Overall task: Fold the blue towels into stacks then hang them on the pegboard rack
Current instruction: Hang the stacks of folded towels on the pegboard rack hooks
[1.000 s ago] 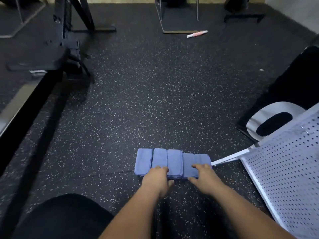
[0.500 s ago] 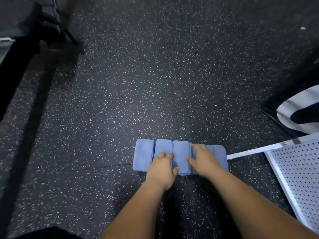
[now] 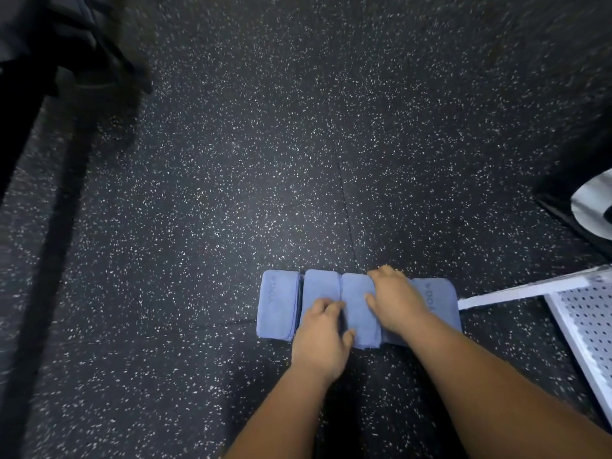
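Several folded blue towels [image 3: 277,304] lie side by side in a row on the speckled black floor. My left hand [image 3: 322,336] rests on the near end of the second towel from the left, with its fingers curled at the seam beside the middle towel [image 3: 358,309]. My right hand [image 3: 394,298] lies palm down over the towel second from the right, fingers reaching its far edge and thumb on the middle towel. The rightmost towel [image 3: 437,293] shows beside my right wrist. The white pegboard rack [image 3: 586,323] lies at the right edge, partly cut off.
Dark gym equipment [image 3: 66,51] stands at the upper left, and a long black bench edge [image 3: 20,134] runs down the left side. A black and white object [image 3: 592,200] sits at the right edge. Speckled rubber floor [image 3: 298,127] stretches beyond the towels.
The view has tilted down and closer to the towels. My right hand has slid left and farther across the towels, from the right end toward the middle. My left hand has crept forward onto the second towel.
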Motion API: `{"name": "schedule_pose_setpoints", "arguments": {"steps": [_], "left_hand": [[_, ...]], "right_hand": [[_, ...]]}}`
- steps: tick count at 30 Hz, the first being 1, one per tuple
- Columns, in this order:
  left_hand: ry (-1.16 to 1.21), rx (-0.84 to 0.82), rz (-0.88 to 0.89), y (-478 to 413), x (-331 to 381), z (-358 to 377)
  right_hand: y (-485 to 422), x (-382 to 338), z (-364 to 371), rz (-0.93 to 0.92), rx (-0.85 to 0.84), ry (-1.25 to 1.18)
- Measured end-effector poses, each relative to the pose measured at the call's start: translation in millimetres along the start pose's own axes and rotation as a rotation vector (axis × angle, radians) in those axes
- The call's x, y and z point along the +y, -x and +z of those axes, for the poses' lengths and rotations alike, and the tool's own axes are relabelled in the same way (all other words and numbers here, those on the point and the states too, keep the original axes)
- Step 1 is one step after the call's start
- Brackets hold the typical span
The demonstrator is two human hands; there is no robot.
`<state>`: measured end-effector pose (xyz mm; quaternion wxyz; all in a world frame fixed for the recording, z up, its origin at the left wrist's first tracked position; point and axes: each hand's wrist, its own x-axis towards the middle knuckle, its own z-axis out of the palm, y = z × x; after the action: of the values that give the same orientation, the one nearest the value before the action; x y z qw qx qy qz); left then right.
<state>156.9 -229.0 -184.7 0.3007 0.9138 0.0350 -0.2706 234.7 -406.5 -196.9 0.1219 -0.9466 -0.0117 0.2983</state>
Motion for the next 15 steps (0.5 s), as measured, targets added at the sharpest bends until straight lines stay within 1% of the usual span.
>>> {"name": "schedule_pose_setpoints", "arguments": {"steps": [3,5,8,11,15], "left_hand": [[0.031,0.032,-0.012,2.2,-0.1,0.4],[0.018,0.023,-0.007,6.9,2.7,0.7],[0.005,0.006,0.033,15.8,10.4,-0.9],[0.002,0.014,0.080,27.8,22.8,-8.3],[0.069,0.058,0.133,46.1,45.9,-23.2]], "right_hand": [[7.8,-1.7,-5.8,0.005,-0.002,-0.036],[19.3,-1.7,-11.1,0.027,-0.032,-0.119],[43.3,0.6,-15.8,0.057,-0.025,-0.290],[72.9,-1.5,-22.8,0.085,0.050,-0.475],[113.3,-7.0,-33.2,0.134,0.206,-0.647]]}}
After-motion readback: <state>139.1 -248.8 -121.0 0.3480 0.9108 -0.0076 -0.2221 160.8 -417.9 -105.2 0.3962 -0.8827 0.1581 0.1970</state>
